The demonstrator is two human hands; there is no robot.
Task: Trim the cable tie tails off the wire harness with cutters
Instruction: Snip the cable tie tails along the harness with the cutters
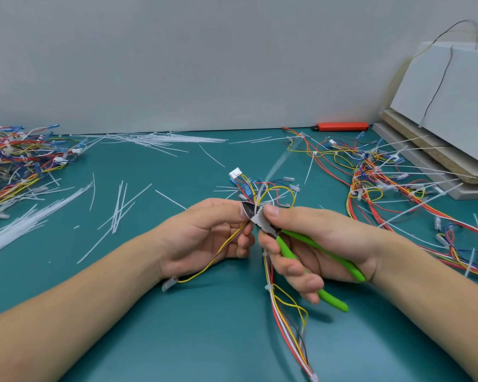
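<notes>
Teal table (193,340), grey wall (204,56).

Bright even light; soft shadows; edges bowed.

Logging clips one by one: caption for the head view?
Left hand holds wire harness; right hand closes green-handled cutters on a cable tie tail.

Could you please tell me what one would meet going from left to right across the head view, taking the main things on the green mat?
Pile of wire harnesses → loose cable tie tails → left hand → cutters in the right hand → second tangle of harnesses → stacked boards.
</notes>
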